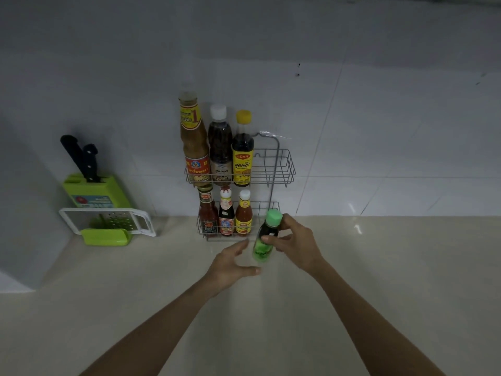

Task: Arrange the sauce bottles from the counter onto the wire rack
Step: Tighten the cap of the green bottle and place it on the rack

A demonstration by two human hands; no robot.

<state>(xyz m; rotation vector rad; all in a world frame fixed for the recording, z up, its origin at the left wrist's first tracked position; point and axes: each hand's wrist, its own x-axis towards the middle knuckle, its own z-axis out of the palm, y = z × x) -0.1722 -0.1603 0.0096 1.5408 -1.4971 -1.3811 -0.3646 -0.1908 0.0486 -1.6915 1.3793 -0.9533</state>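
Observation:
A two-tier wire rack (pixel 284 169) stands on the counter against the tiled wall. Three tall bottles fill the left of its upper shelf: a brown sauce (pixel 193 142), a dark white-capped bottle (pixel 220 145) and a yellow-capped dark bottle (pixel 242 150). Three small bottles stand on the lower shelf: a red sauce (pixel 207 213), a dark one (pixel 226 213) and an orange one (pixel 243 214). My right hand (pixel 295 241) grips a small green-capped bottle (pixel 265 237), tilted, just in front of the lower shelf's right end. My left hand (pixel 233 264) hovers open below and left of it.
A green knife block (pixel 95 191) with two black-handled knives stands at the left by the wall. A white-framed grater with a green holder (pixel 108 223) lies in front of it. The beige counter (pixel 379 267) stretches right and toward me. The upper shelf's right half holds nothing.

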